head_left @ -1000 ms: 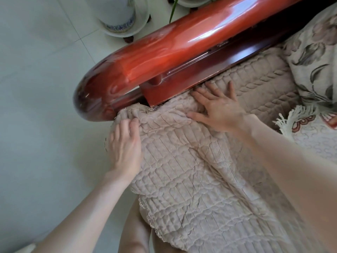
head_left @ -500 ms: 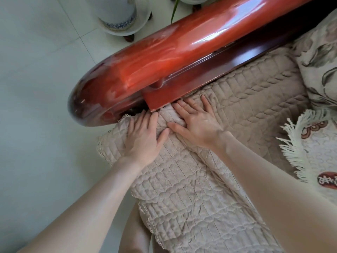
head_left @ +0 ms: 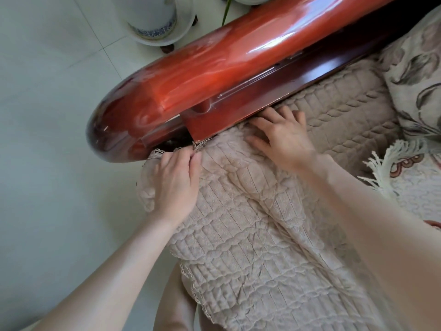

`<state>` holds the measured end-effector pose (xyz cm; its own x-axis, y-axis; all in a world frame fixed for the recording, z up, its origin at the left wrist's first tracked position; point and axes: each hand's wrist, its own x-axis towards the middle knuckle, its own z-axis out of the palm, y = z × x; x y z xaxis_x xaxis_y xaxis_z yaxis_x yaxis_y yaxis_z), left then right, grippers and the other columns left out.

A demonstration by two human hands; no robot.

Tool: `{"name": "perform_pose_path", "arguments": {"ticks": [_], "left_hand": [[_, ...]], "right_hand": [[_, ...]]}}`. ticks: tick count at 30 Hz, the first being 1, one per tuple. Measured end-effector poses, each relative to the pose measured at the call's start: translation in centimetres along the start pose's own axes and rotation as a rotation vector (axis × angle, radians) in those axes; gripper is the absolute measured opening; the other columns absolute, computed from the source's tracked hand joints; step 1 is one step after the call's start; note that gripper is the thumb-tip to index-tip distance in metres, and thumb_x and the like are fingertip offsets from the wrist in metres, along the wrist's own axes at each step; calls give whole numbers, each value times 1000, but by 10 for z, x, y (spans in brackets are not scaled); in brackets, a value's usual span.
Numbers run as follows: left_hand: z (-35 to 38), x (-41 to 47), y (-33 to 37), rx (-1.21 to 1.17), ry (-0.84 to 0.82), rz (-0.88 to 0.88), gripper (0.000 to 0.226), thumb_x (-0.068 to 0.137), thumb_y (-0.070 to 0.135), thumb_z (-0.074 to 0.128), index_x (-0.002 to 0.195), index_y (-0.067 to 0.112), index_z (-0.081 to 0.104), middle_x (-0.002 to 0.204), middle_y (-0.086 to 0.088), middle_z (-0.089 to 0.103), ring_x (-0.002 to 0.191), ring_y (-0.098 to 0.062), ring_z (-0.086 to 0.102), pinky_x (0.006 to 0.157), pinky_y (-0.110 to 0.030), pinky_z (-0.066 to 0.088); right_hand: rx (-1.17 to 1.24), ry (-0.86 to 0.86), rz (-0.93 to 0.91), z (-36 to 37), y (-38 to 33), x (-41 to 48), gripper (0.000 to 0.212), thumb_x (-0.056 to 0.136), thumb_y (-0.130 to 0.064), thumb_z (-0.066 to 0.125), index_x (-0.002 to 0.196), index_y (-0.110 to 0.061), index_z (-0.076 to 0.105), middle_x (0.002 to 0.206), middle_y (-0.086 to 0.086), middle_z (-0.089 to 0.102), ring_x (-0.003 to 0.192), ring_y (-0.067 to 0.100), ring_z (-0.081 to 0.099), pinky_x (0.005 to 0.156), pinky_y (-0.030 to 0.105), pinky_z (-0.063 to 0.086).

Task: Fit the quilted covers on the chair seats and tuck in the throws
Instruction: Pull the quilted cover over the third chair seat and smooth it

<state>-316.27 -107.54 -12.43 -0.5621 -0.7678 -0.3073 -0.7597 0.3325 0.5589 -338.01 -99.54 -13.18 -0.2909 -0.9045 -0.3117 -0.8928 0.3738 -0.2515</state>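
Note:
A beige quilted cover [head_left: 250, 235] with a lace edge lies rumpled over the chair seat, its front hanging over the seat edge. My left hand [head_left: 175, 182] pinches the cover's lace corner right below the end of the glossy red wooden armrest [head_left: 214, 68]. My right hand [head_left: 284, 137] lies flat with spread fingers on the cover, its fingertips pressed into the gap where the cover meets the armrest's lower rail. A white fringed throw [head_left: 410, 177] with a red pattern lies on the seat at the right.
A floral cushion [head_left: 420, 75] leans at the upper right. A white and blue porcelain vase [head_left: 152, 17] stands on a saucer on the pale tiled floor [head_left: 47, 139] beyond the armrest. My bare knees [head_left: 176, 302] are below the cover's front edge.
My left hand slid left to the cover's lace corner and closed on it. My right hand moved right along the armrest rail, fingers pushed into the gap.

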Motion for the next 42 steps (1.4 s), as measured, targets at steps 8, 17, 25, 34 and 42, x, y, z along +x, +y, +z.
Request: {"name": "perform_pose_path", "arguments": {"ticks": [8,17,25,34,42], "left_hand": [[7,13,11,48,85,-103,14,89,4,64,101,-3,61,102,-17,53,92,-36,53,78,-25,29],[27,-13,17,61,268,5,21,94,10,51,110,-3,57,118,-19,53,106,-33,53,89,-41,44],[38,-14,35,395,-179,125,67,98,48,3,152,14,22,160,-8,19,149,-20,12,121,-39,-1],[36,22,34,223,-227,44,69,97,54,17,142,7,40,140,-11,53,131,-25,45,115,-40,23],[39,1,52,388,3,274,55,99,36,33,141,3,46,142,-11,51,129,-26,47,104,-42,30]], "right_hand": [[66,150,145,8,-23,5,16,89,-13,58,95,-9,73,93,10,63,88,36,60,87,44,34],[67,136,-101,11,0,-19,50,100,-38,33,131,-10,60,131,5,62,126,27,52,113,45,24],[149,-103,-22,14,6,-11,77,91,-54,0,149,-20,37,154,-5,36,146,13,19,116,30,-10],[183,-83,-61,16,11,6,72,89,-51,14,129,-13,59,130,4,61,130,23,45,118,38,3],[70,-101,52,-3,53,-21,79,86,-72,12,152,-32,24,159,-10,23,149,14,4,115,46,-17]]}}
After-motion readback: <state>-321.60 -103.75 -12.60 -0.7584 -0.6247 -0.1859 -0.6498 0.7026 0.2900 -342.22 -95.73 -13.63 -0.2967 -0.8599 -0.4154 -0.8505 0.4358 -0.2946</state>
